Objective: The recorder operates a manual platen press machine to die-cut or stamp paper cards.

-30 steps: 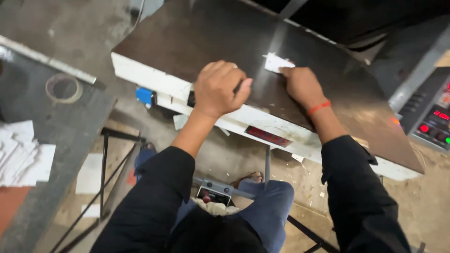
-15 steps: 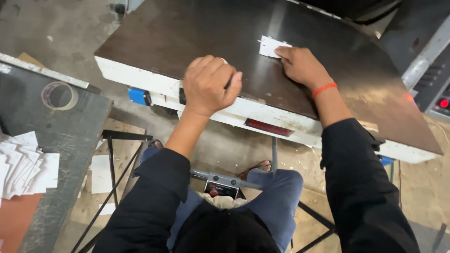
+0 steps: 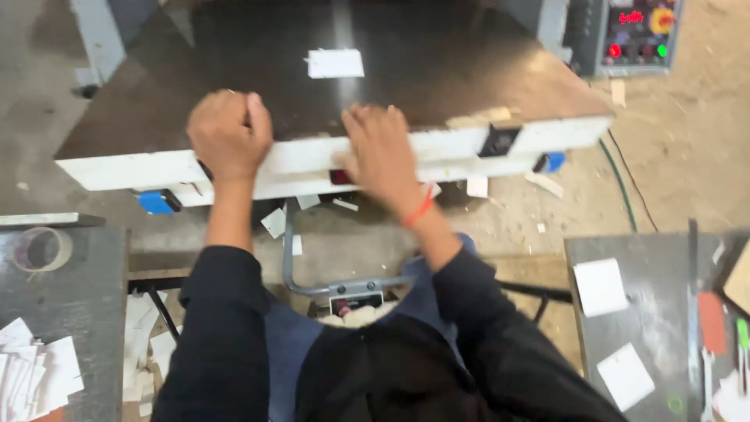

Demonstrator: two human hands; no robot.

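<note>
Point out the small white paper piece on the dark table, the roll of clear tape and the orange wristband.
small white paper piece [image 3: 335, 63], head view, its middle
roll of clear tape [image 3: 41, 248], head view, its ring
orange wristband [image 3: 420, 211], head view, the band's visible strip

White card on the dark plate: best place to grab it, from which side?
Take the card by its near long edge, coming from the front. It lies flat and alone on the plate, beyond both hands, so slide a fingertip under or drag it closer first.

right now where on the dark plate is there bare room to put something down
Bare: the dark plate left and right of the white card, up to its white front edge. Crowded: that edge, where the left hand and right hand rest.
</note>
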